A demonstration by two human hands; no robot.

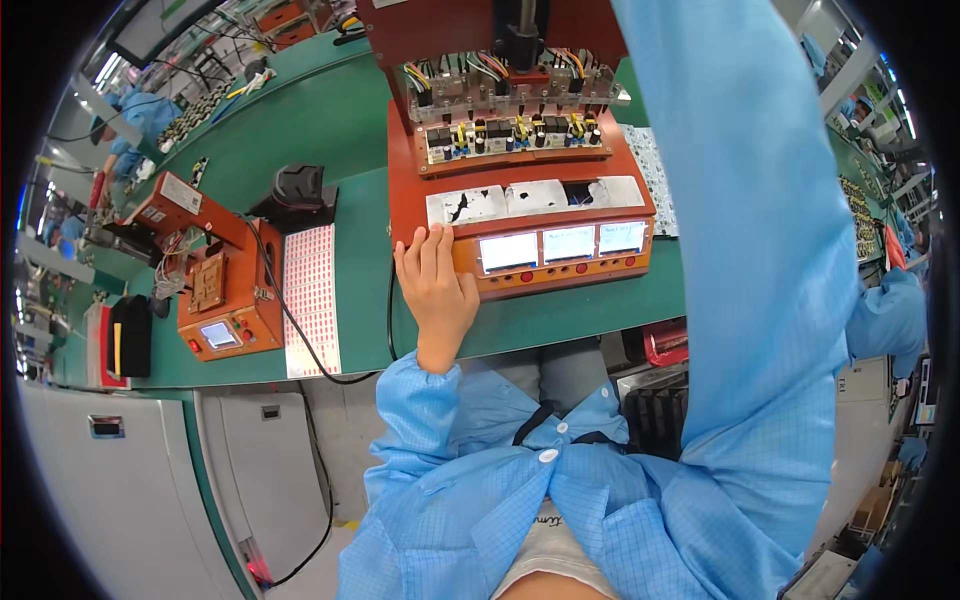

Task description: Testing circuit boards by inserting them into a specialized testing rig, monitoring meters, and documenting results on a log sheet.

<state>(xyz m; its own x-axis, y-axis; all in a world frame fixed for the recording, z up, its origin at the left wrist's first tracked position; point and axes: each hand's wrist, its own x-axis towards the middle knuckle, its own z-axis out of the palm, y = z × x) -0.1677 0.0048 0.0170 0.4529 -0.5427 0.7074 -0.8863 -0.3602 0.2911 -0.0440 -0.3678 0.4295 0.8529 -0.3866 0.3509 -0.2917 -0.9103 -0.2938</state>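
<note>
My left hand (436,292) lies flat with its fingers stretched out on the left front corner of a red-orange test fixture (622,175), holding nothing. Three small lit screens (570,245) line the fixture's front, above red buttons. Behind a worn silver strip (535,197), a row of circuit boards (510,137) sits in a holder. Above them hangs a clear plate (590,95) with probes and coloured wires. My right arm, in a blue sleeve (750,200), reaches up past the fixture's right side; its hand is beyond the upper edge of the picture.
A smaller orange fixture (235,290) stands on the green bench (350,230) to the left, beside a sheet of red labels (312,290) crossed by a black cable. Behind it is a black stand (300,195). White cabinets (110,500) stand below. Other people in blue work farther off.
</note>
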